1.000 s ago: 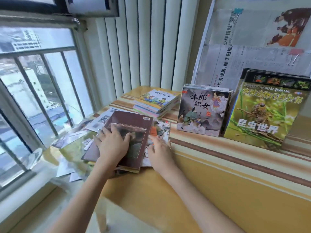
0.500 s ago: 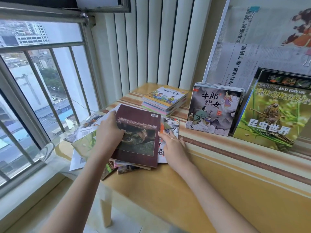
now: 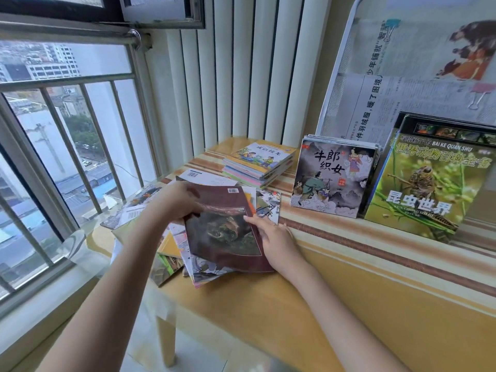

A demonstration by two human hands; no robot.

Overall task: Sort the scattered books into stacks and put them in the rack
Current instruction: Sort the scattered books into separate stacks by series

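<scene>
A maroon book (image 3: 228, 232) with a dark photo on its cover lies tilted on top of a loose pile of scattered books (image 3: 174, 253) at the table's left end. My left hand (image 3: 177, 202) grips the maroon book's upper left edge. My right hand (image 3: 273, 240) rests at its right edge, fingers touching the cover. A neat flat stack of thin books (image 3: 259, 163) sits behind the pile. A grey illustrated book stack (image 3: 332, 181) and a green insect book (image 3: 429, 183) stand upright, leaning against the white mesh rack (image 3: 338, 76).
The wooden table (image 3: 349, 277) has striped bands along its far half. A barred window (image 3: 67, 130) is close on the left, vertical white slats stand behind the table, and newspaper sheets (image 3: 402, 84) are clipped to the rack.
My left hand has slid from the middle of the maroon cover to its upper left edge and taken hold of it. The book has turned and shifted towards my right hand.
</scene>
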